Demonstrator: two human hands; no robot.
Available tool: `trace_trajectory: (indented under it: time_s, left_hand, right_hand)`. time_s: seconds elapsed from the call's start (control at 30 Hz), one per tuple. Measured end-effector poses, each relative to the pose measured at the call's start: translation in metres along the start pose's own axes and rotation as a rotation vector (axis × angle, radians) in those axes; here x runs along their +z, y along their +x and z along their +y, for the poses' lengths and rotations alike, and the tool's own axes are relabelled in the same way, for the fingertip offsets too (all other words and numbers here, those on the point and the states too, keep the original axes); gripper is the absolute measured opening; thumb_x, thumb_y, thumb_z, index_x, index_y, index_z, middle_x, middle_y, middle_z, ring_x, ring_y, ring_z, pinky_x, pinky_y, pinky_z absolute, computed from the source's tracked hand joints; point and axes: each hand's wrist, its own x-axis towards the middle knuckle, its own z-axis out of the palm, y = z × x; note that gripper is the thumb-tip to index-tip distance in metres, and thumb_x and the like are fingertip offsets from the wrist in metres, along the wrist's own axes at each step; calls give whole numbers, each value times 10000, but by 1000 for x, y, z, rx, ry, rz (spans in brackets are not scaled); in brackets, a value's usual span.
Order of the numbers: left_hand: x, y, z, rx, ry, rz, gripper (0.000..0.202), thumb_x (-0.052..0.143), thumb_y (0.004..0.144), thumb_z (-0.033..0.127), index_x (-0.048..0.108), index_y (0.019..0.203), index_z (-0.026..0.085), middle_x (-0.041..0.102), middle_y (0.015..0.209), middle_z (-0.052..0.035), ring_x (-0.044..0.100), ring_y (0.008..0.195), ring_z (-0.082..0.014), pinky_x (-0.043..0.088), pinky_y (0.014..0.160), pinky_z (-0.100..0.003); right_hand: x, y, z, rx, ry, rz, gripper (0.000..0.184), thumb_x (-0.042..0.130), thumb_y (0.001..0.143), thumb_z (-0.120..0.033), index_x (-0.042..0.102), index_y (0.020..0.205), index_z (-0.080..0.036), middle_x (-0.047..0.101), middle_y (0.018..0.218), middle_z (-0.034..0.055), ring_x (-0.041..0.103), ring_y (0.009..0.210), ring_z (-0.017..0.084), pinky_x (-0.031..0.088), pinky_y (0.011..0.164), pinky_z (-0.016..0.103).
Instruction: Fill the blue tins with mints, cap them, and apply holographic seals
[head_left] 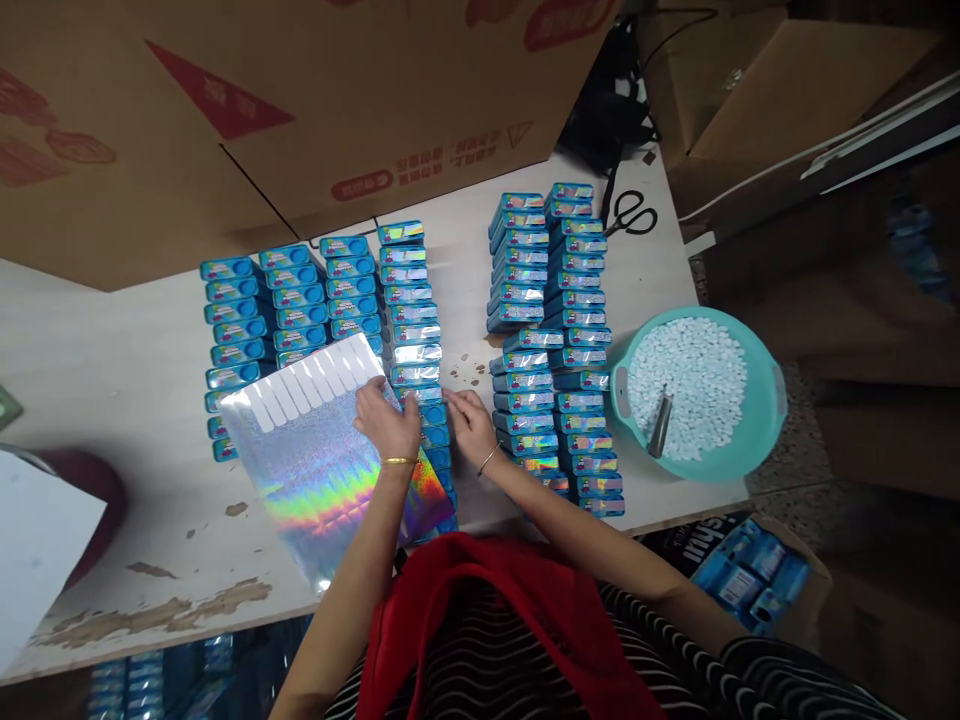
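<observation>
My left hand (386, 420) is closed over the upper right edge of a shiny holographic sticker sheet (322, 480), its thumb reaching a blue tin. White gaps line the sheet's top where strips are gone. My right hand (472, 425) pinches at the right end of a silvery sticker strip (420, 395) on that tin; the fingertips are small and partly hidden. The tins above it in this column, such as one blue tin (415, 333), carry shiny strips. Those below, like another blue tin (435, 437), show bare blue tops. The sheet lies slanted across the columns to the left.
Two columns of strip-topped tins (525, 380) stand to the right. Beyond them are a turquoise basin (765, 430) of white pellets with a metal scoop (660, 428), and black scissors (631, 215). A large cardboard box (300, 100) backs the white table (135, 500).
</observation>
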Motion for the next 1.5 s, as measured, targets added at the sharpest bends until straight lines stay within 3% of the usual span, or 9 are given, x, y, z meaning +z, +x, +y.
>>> trace_trajectory:
  time_s: [0.23,0.37,0.47,0.63,0.77,0.97,1.1,1.23,1.5]
  left_hand:
    - [3,-4,3,11,5,-2,389,631,769,299,498,1113,177,562,1114,-113,504,1111,-305,374,874,-443]
    - [-9,4,-15,158,-132,-34,188,556,824,262,555,998,189,578,1034,-87,554,994,-245,405,839,-389]
    - [-45,34,-55,291,-163,36,205,453,887,246,591,1031,197,593,1031,-85,544,1016,-226,390,893,-379]
    - [-116,95,-146,197,166,152,335,457,876,253,616,1170,229,549,1246,-120,447,1157,-300,322,956,-463]
    - [-128,117,-189,264,233,-2,298,547,833,333,645,1102,251,530,1311,-110,410,1199,-312,317,944,-460]
    - [-129,130,-194,314,152,-43,126,528,840,318,605,872,223,586,1195,-97,455,1148,-265,322,919,-408]
    - [-139,133,-194,409,147,-85,113,496,865,294,584,891,227,630,1040,-77,518,1015,-238,338,879,-396]
    - [-139,126,-196,543,237,-63,184,487,881,278,626,1001,263,639,1121,-85,513,1091,-254,310,931,-440]
    - [-129,91,-205,515,258,-30,207,499,872,238,650,1005,290,614,1247,-80,501,1192,-254,320,958,-455]
  right_hand:
    - [-6,-2,11,-65,-514,-293,556,353,862,-91,472,1402,-156,571,969,115,524,940,240,453,840,354]
    - [-11,3,6,-102,-538,-105,546,326,895,-137,398,1437,-133,556,1092,150,510,1020,260,437,907,393]
    - [-6,11,-16,-222,-433,54,505,328,944,-220,370,1444,-163,541,1130,147,498,1059,264,426,932,425]
    - [54,43,-79,-421,-355,-91,383,393,947,-253,549,1286,-170,546,1113,142,485,1061,266,407,923,416]
    - [132,68,-122,-462,-450,-342,342,447,935,-252,583,1241,-178,547,1199,132,448,1105,279,359,922,415]
    - [199,88,-138,-553,-632,-463,272,439,958,-286,625,1132,-190,584,1160,106,410,1114,270,267,952,416]
    - [204,93,-139,-547,-660,-516,313,376,987,-305,663,928,-193,611,1005,88,447,1006,245,255,919,404]
    - [206,96,-140,-497,-658,-532,312,380,989,-296,655,900,-179,624,981,79,467,971,230,256,888,389]
    - [219,103,-137,-464,-692,-531,279,408,975,-269,652,882,-172,637,982,90,476,962,242,271,844,392]
